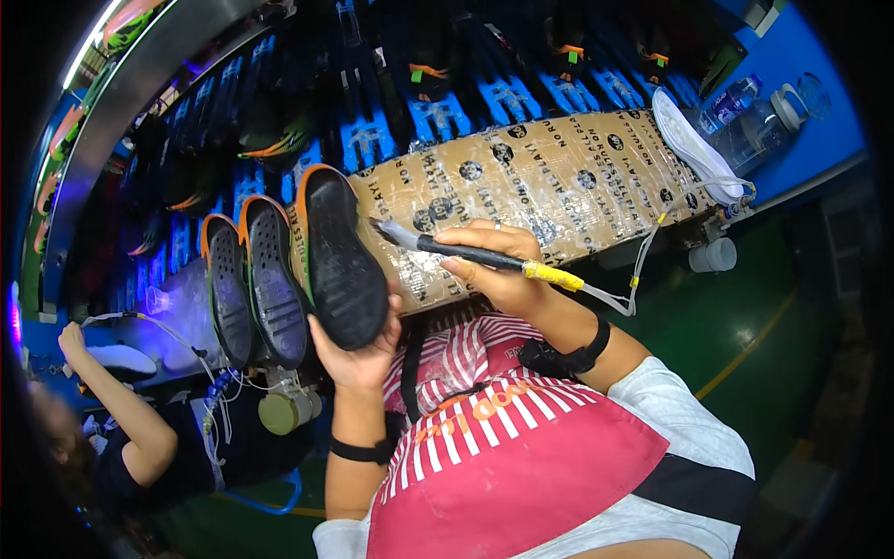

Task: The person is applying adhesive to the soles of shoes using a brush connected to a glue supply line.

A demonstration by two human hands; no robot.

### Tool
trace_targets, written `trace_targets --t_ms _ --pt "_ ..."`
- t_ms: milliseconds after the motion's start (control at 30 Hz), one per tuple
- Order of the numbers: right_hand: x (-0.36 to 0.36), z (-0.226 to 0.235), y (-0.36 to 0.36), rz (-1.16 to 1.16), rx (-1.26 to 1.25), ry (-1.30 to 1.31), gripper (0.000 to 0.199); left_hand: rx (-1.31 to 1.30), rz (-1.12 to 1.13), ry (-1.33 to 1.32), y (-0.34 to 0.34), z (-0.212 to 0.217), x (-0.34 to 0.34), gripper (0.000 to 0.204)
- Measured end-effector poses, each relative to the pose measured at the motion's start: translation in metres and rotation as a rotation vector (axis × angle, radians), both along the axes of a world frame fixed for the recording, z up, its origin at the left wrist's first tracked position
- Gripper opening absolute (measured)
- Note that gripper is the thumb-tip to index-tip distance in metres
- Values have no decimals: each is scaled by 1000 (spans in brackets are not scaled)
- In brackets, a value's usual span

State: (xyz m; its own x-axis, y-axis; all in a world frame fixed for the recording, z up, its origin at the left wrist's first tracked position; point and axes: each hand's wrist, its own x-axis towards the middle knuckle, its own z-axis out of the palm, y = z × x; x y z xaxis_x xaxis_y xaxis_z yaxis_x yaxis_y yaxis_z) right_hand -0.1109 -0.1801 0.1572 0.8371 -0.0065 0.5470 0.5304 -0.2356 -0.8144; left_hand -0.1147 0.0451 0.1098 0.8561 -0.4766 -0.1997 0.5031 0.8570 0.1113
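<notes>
My left hand grips the heel end of a black shoe sole with an orange and green rim, its toe end pointing away from me. In my right hand is a glue brush, its dark handle pinched between thumb and fingers. The pale bristles point left, close beside the sole's right edge; whether they touch it I cannot tell. From the brush's yellow-taped end runs a thin clear tube. Two more black soles lie side by side just left of the held one.
Taped cardboard covers the bench. Beyond it runs a line of blue holders. A white sole, bottle and clear jug stand right. A co-worker's arm and a round pot are at left.
</notes>
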Motion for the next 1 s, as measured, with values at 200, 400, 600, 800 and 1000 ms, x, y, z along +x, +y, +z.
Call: trace_targets --t_ms 200,400,600,800,1000 --pt "16 -16 -10 35 504 326 24 100 20 7 -5 -4 -13 79" --pt "43 -55 -46 -21 916 422 20 164 89 -26 -6 15 -17 78" --pt "50 -88 -55 -1 1059 453 17 390 157 -205 1 24 -13 73" --pt "49 -80 -56 51 1040 441 17 785 634 -481 -7 87 16 77" --pt "49 -81 -59 63 1046 473 18 335 184 -1164 -28 226 128 71"
